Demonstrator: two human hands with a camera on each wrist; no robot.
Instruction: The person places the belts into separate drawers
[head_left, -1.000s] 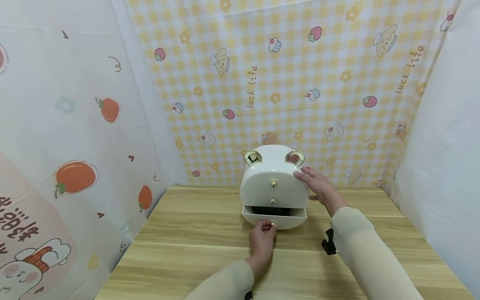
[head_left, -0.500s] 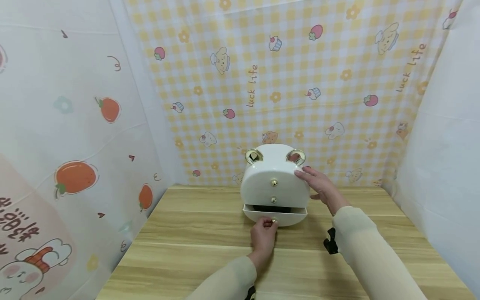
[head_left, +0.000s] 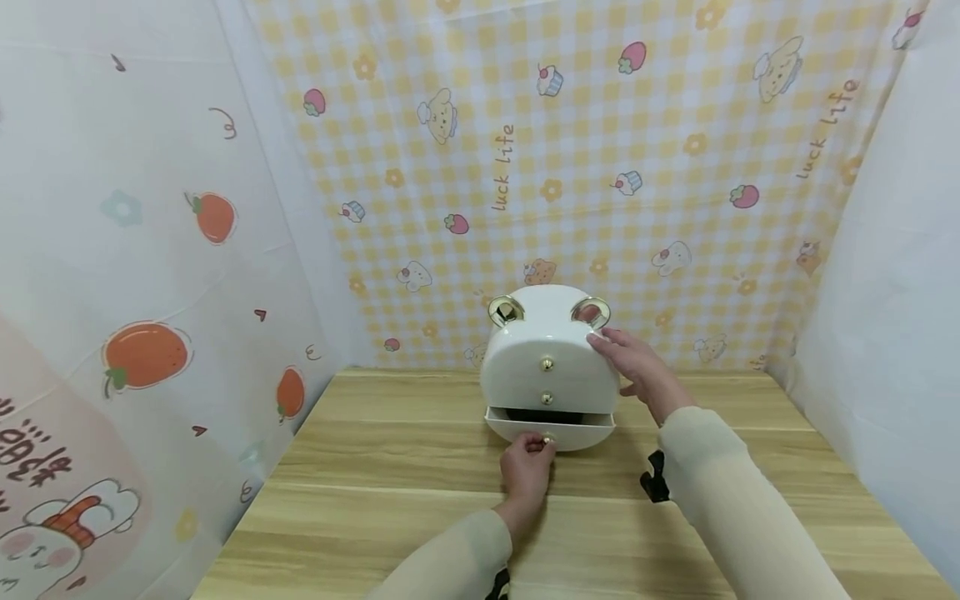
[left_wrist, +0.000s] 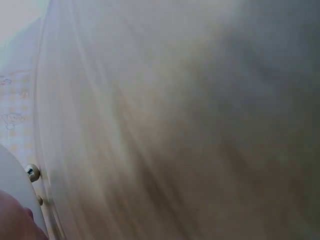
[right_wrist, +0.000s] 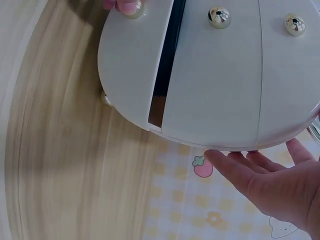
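A small white drawer cabinet (head_left: 551, 379) with rounded sides and gold ear-like rings stands on the wooden table. Its bottom drawer (head_left: 581, 437) is pulled partway out, and a dark interior shows in the gap. The left hand (head_left: 525, 471) pinches that drawer's gold knob (right_wrist: 134, 10) between thumb and fingers. Against the cabinet's right side rests the right hand (head_left: 637, 371), fingers extended, with the fingertips near the upper edge. Two more gold knobs, the middle (right_wrist: 219, 17) and the top one (right_wrist: 295, 24), sit on closed drawer fronts. Pale cloth blocks most of the left wrist view.
The wood-grain table (head_left: 390, 467) extends around the cabinet. Behind it hangs a yellow checked cloth (head_left: 480, 167) with cartoon prints. White printed cloth (head_left: 165, 250) borders the left, and plain white cloth (head_left: 892, 292) the right.
The bottom drawer has slid slightly inward, with the left hand still pinching its knob. The right hand keeps its place on the cabinet's side. The head view has shifted a little.
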